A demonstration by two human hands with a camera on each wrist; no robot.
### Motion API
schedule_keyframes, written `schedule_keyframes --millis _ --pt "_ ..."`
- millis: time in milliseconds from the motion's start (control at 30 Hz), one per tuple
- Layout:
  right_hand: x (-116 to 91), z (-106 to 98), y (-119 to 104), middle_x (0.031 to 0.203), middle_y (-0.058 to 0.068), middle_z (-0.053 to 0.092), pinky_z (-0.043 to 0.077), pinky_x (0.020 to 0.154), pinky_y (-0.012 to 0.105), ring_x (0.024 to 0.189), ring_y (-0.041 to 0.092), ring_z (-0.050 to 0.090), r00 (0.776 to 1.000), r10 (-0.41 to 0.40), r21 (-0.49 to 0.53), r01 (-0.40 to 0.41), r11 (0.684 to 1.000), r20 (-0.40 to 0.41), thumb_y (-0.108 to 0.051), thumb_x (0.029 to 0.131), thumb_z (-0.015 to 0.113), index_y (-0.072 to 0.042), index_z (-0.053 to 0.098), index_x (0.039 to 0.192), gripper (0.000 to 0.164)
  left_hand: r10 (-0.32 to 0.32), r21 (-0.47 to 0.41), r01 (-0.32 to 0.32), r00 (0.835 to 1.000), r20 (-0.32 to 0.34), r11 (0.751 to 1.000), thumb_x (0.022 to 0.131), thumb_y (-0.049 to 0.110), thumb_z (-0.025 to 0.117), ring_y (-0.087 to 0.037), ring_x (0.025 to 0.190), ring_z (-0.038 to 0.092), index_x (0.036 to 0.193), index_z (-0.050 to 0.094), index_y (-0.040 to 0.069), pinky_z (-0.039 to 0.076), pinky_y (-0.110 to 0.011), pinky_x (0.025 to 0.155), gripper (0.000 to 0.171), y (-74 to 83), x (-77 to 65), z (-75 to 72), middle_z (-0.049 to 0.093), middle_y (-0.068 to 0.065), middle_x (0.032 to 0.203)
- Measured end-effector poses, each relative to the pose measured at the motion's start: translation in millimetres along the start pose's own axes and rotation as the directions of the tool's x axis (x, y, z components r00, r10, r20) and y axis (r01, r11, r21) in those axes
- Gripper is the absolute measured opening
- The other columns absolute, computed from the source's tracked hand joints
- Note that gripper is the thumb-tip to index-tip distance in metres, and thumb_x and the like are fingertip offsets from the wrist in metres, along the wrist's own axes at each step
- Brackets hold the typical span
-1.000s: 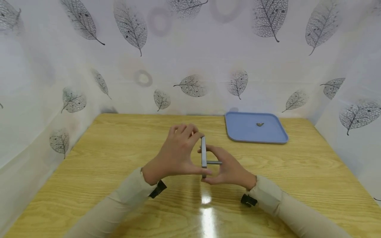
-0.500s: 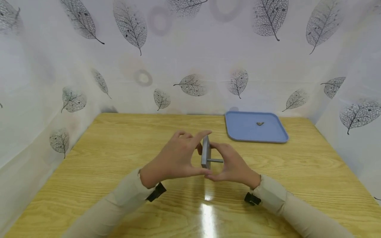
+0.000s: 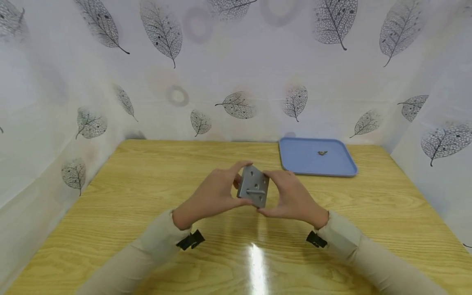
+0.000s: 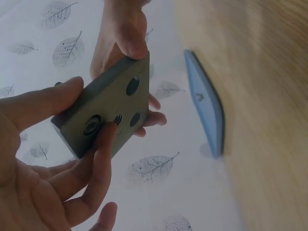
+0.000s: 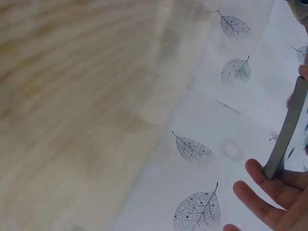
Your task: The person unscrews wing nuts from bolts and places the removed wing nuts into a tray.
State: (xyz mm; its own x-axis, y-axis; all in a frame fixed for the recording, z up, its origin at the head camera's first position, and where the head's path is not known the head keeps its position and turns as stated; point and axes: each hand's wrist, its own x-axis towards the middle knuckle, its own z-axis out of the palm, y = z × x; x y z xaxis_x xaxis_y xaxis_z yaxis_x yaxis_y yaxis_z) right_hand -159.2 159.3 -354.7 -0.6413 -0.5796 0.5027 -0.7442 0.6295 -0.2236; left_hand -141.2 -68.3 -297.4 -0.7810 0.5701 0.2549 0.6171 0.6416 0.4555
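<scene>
A grey square metal plate (image 3: 253, 180) with several holes is held above the table between both hands. From its near face a screw shank (image 3: 255, 191) sticks out. The left wrist view shows the other face, where a round socket screw head (image 4: 92, 125) sits in a corner hole. My left hand (image 3: 214, 198) pinches the plate's left side by its edges, one fingertip close to the screw head. Opposite it, the right hand (image 3: 293, 196) grips the right-hand edge between thumb and fingers. Seen from the right wrist, the plate shows nearly edge-on above curled fingers (image 5: 274, 187).
A blue tray (image 3: 306, 159) lies at the back right of the wooden table (image 3: 177, 159). Small brass-coloured pieces (image 3: 322, 153) lie in it. Behind the table hangs a white leaf-patterned cloth (image 3: 236, 61).
The plate has turned from edge-on, so the face with the screw shank now shows toward the head camera. Both hands shift with it, the right hand moving slightly right.
</scene>
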Motion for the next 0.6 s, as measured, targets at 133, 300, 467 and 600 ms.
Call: schedule_keyframes --millis 133,300,467,600 --pt "3 -4 1 0.111 0.010 0.064 0.045 0.088 0.051 0.104 0.026 0.060 0.999 0.026 -0.062 -0.025 0.998 0.019 -0.051 0.059 0.080 -0.001 0.052 0.127 0.089 -0.084 -0.094 0.088 0.995 0.046 0.992 0.073 0.023 0.081 -0.007 0.069 0.061 0.140 0.034 0.011 0.045 -0.020 0.060 0.083 -5.0 1.3 2.1 0.069 0.001 0.084" --pt "7 -7 2 0.111 0.011 0.064 0.045 0.087 0.051 0.104 0.027 0.060 0.997 0.053 -0.113 -0.046 0.993 0.063 -0.054 0.060 0.078 -0.002 0.054 0.126 0.087 -0.176 -0.168 0.188 0.981 0.085 0.968 0.075 0.023 0.079 -0.005 0.069 0.058 0.144 0.028 0.013 0.046 -0.023 0.062 0.087 -10.6 3.6 3.9 0.069 0.001 0.085" --pt "16 -9 4 0.107 0.009 0.065 0.044 0.087 0.049 0.102 0.026 0.060 0.990 0.081 -0.147 -0.064 0.987 0.112 -0.055 0.061 0.077 -0.003 0.056 0.123 0.084 -0.247 -0.258 0.272 0.961 0.125 0.927 0.076 0.019 0.078 -0.008 0.074 0.061 0.146 0.024 0.015 0.047 -0.025 0.067 0.089 -23.3 8.3 9.6 0.069 -0.002 0.086" --pt "27 -9 8 0.107 0.008 0.065 0.043 0.087 0.049 0.102 0.026 0.059 0.975 0.124 -0.170 -0.092 0.981 0.186 -0.056 0.063 0.077 -0.003 0.055 0.124 0.084 -0.299 -0.399 0.353 0.935 0.193 0.846 0.077 0.012 0.077 -0.013 0.078 0.062 0.148 0.017 0.014 0.048 -0.026 0.070 0.093 -37.7 15.3 15.5 0.069 -0.010 0.092"
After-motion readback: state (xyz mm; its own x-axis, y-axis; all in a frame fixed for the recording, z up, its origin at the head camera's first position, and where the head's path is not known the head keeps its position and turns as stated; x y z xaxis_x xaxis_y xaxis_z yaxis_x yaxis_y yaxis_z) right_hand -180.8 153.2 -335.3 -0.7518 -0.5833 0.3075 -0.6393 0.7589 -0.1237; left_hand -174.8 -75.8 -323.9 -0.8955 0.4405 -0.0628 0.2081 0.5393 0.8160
